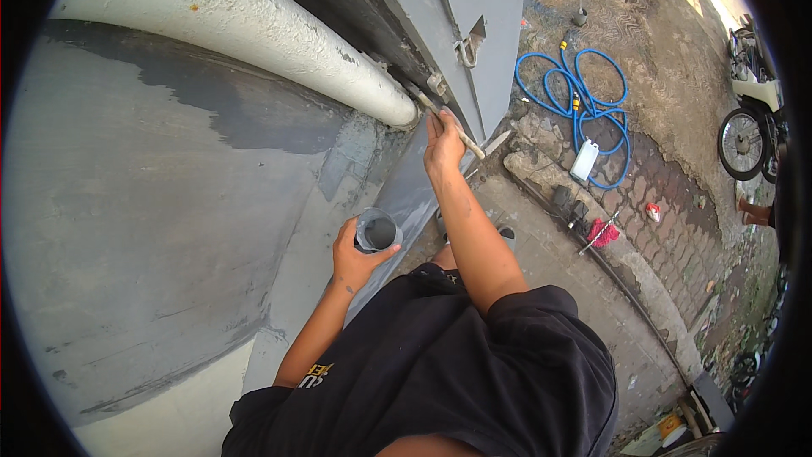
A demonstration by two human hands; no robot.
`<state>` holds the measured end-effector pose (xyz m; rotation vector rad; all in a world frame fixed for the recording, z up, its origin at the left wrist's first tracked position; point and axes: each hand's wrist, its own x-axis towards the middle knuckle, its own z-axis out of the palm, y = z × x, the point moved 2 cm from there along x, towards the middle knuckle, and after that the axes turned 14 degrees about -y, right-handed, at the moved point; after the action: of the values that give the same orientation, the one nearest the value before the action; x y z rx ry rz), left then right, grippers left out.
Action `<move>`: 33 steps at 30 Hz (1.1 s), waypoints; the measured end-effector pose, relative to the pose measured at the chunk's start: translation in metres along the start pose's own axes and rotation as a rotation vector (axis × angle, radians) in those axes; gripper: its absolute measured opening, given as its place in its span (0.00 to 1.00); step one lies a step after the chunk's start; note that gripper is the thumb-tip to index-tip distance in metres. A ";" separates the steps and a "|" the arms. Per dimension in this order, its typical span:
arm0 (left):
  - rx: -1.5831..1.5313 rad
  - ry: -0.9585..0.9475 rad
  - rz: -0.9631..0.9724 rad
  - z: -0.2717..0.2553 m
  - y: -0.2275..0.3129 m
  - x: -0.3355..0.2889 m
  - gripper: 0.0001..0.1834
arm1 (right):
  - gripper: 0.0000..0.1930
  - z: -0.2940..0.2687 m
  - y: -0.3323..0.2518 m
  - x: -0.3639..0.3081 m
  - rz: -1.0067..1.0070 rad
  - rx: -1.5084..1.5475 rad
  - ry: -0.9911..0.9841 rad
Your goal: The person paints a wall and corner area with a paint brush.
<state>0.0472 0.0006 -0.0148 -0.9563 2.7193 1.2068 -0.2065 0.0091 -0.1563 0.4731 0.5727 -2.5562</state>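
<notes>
My left hand (353, 256) is wrapped round a clear plastic cup (369, 217) with grey paint inside. Farther ahead, my right hand (446, 151) grips a paintbrush by its pale handle (472, 145). The brush's far end reaches into the gap beside the lower end of a rough white pipe (279, 30); its bristles are hard to make out there. Just beyond that hand rises a grey metal panel (486, 0). Below the pipe, the grey wall (161, 195) carries a darker, uneven patch (254, 114) along its upper part.
On the paving to the right lie a coiled blue hose (626, 89), a white container (584, 159) and a red cloth (603, 234). A raised kerb edge (626, 288) runs along the ground. Motorbikes (743, 142) stand at the far right, near a person's foot (755, 213).
</notes>
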 end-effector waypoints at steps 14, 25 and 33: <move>-0.016 0.000 0.033 0.001 -0.001 0.004 0.36 | 0.19 -0.048 -0.046 -0.057 -0.035 -0.059 -0.048; -0.040 0.002 0.085 0.012 0.010 0.013 0.37 | 0.19 -0.059 -0.095 -0.064 -0.164 -0.070 -0.016; -0.062 -0.019 0.074 0.017 0.014 0.015 0.38 | 0.16 -0.071 -0.094 -0.074 -0.079 -0.142 -0.046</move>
<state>0.0239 0.0113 -0.0214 -0.8517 2.7411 1.3124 -0.1784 0.1455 -0.1569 0.3480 0.7640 -2.5711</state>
